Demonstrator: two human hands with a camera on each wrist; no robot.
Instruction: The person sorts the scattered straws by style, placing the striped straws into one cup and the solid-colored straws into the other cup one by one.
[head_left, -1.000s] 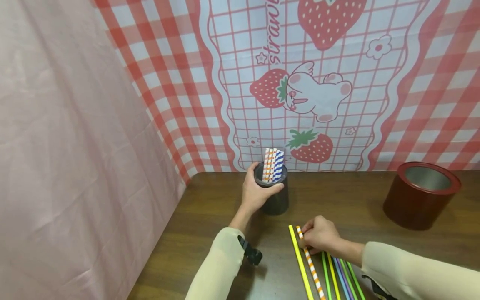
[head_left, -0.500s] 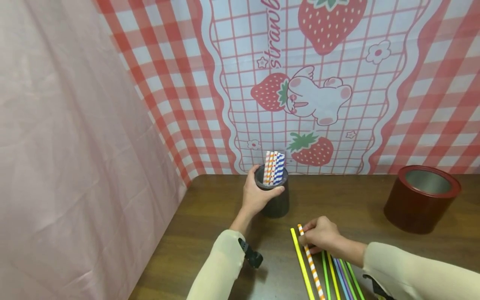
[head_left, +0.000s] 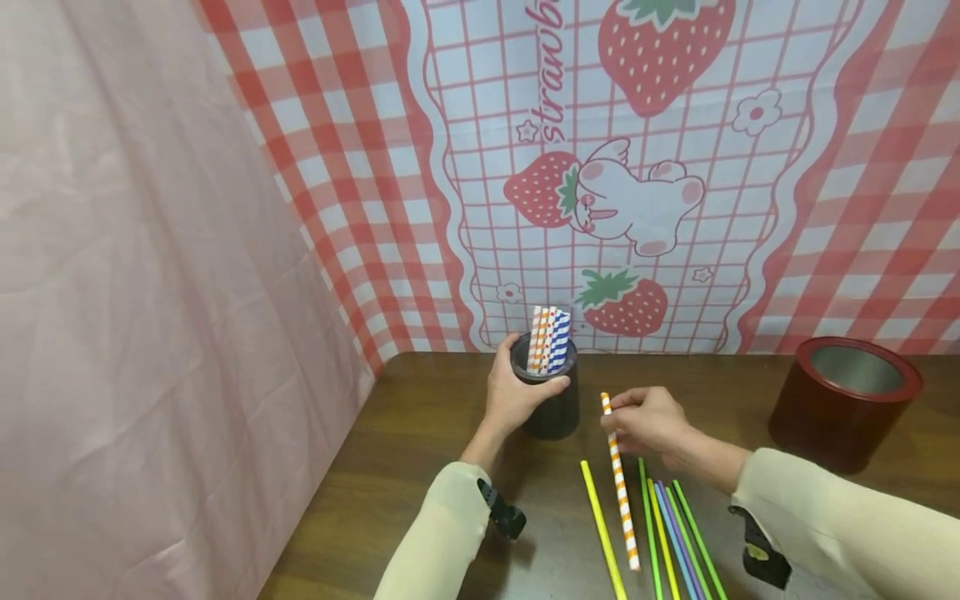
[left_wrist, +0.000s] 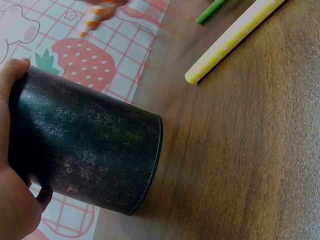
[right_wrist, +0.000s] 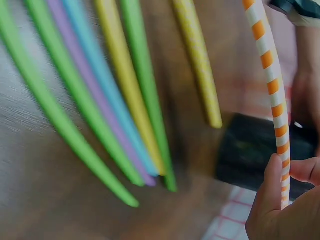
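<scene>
My left hand (head_left: 513,392) grips the black cylindrical cup (head_left: 553,417) near its rim. Several striped and dotted paper straws (head_left: 549,340) in pink, orange, red and blue stand in that cup. To its right, my right hand (head_left: 652,427) pinches an orange-and-white striped paper straw (head_left: 622,492) near its far end, thumb and fingers on either side in the right wrist view. A patterned yellow paper straw (head_left: 602,529) lies left of the striped one. Beyond it on the right lies a row of green, yellow, blue and purple straws (right_wrist: 90,90).
A dark red tin (head_left: 825,425) with an open top stands at the back right of the wooden table (head_left: 390,450). Behind the table hangs a checked strawberry-print cloth (head_left: 487,208); a pale pink curtain (head_left: 150,333) hangs along the left side.
My right hand has lifted the orange-striped straw off its place by the yellow one and moved it forward, towards the cup. My left hand keeps its grip on the cup.
</scene>
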